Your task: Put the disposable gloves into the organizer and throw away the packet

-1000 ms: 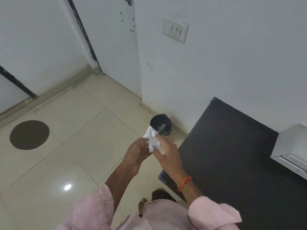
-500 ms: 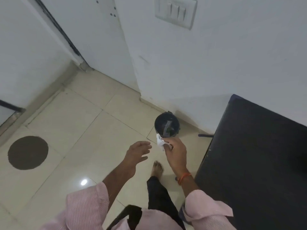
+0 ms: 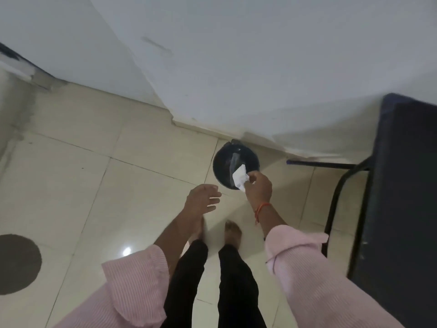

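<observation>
My right hand (image 3: pixel 259 187) pinches a crumpled white packet (image 3: pixel 240 177) and holds it over the near rim of a small round black bin (image 3: pixel 224 162). The bin stands on the tiled floor against the wall and has a pale scrap inside it. My left hand (image 3: pixel 201 197) hangs to the left of the bin with its fingers spread and nothing in it. The organizer and the gloves are not in view.
A black table (image 3: pixel 406 185) with thin black legs (image 3: pixel 335 192) fills the right side, close to the bin. The white wall (image 3: pixel 236 67) runs behind the bin. My bare feet (image 3: pixel 233 229) stand on the cream tiles. A dark round patch (image 3: pixel 16 263) marks the floor at the left.
My left hand let go of the packet and dropped away to the left. I stepped toward the bin and looked down, and my right hand carried the packet over its rim.
</observation>
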